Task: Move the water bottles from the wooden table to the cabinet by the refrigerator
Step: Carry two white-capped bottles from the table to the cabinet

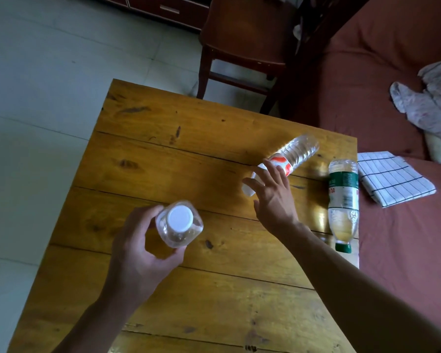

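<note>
Left hand, lower centre: wrapped around an upright clear bottle with a white cap, seen from above. Right hand, centre: fingers spread wide, touching the neck end of a red-labelled bottle lying on the wooden bench. Green-labelled bottle: lying at the bench's right edge. Checked cloth: on the bed, right.

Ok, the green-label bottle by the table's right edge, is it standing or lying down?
Lying down. The green-label bottle rests on its side along the wooden table edge, green cap toward the camera, base pointing away.
</note>
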Demonstrator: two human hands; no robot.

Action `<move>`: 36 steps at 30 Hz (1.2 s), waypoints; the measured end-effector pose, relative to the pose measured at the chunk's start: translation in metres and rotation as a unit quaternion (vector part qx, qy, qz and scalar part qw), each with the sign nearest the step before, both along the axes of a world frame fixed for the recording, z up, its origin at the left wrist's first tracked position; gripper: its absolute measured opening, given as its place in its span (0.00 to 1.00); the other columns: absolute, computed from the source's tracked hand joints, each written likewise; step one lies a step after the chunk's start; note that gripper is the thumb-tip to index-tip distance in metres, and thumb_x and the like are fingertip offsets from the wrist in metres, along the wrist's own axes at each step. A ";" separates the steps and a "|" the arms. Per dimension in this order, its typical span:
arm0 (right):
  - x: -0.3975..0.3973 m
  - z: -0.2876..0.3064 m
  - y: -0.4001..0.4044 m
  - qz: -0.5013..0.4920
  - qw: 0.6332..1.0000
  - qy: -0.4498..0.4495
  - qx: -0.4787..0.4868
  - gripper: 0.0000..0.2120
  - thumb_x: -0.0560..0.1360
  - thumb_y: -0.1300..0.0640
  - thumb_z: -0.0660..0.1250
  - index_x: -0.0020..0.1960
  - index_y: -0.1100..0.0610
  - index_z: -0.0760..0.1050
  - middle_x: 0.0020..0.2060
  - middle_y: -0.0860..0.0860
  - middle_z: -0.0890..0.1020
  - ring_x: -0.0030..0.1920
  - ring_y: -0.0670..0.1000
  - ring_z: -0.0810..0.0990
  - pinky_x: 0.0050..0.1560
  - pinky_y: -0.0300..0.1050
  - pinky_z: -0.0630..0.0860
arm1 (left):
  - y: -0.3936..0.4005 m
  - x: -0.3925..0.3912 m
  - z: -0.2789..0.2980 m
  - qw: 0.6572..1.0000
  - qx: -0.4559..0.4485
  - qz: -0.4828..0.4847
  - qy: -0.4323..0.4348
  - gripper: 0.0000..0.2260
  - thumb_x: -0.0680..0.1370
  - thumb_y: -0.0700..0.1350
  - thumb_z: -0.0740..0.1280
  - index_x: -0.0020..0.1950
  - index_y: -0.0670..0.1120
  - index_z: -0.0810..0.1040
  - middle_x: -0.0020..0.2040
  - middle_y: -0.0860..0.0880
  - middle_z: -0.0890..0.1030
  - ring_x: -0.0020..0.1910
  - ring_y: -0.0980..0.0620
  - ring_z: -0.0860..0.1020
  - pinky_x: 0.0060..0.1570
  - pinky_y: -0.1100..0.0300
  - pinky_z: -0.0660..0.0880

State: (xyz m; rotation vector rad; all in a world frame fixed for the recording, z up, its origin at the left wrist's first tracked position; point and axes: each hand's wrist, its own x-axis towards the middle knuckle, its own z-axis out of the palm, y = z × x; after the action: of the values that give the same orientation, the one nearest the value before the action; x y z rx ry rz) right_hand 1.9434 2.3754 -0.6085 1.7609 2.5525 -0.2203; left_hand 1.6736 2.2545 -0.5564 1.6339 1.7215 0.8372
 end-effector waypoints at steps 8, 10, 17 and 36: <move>0.004 -0.004 0.000 -0.005 0.999 0.037 0.028 0.19 0.65 0.57 0.79 0.56 0.53 0.81 0.59 0.49 0.82 0.71 0.57 0.69 0.72 0.59 0.61 | -0.004 0.000 -0.001 1.000 0.000 0.002 0.002 0.30 0.62 0.39 0.83 0.61 0.37 0.77 0.53 0.47 0.80 0.54 0.53 0.78 0.52 0.71 0.72; 0.009 -0.002 -0.003 0.017 0.998 0.041 0.033 0.21 0.64 0.58 0.80 0.55 0.54 0.81 0.57 0.49 0.83 0.69 0.57 0.72 0.70 0.59 0.64 | -0.004 0.000 -0.001 1.000 0.001 0.001 -0.002 0.30 0.62 0.39 0.83 0.61 0.37 0.77 0.53 0.47 0.80 0.54 0.54 0.78 0.52 0.71 0.73; 0.041 0.020 0.003 0.176 0.974 0.079 0.118 0.13 0.70 0.55 0.75 0.54 0.57 0.81 0.52 0.54 0.82 0.56 0.58 0.79 0.63 0.53 0.68 | -0.005 0.001 0.000 1.000 0.020 0.003 0.001 0.28 0.65 0.47 0.78 0.62 0.38 0.77 0.55 0.48 0.79 0.56 0.59 0.76 0.52 0.72 0.73; 0.047 0.129 -0.031 -0.166 0.913 0.364 0.080 0.15 0.68 0.53 0.77 0.52 0.56 0.81 0.46 0.47 0.81 0.45 0.42 0.78 0.44 0.36 0.75 | -0.019 0.021 -0.003 0.999 -0.003 0.038 0.012 0.31 0.64 0.42 0.82 0.64 0.43 0.75 0.55 0.48 0.79 0.52 0.50 0.78 0.46 0.72 0.75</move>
State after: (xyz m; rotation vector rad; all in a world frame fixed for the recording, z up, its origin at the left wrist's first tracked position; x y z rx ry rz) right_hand 1.9905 2.3443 -0.4793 2.5682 2.7229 -0.8478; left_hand 1.6946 2.2359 -0.5590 1.5890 1.8100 0.8493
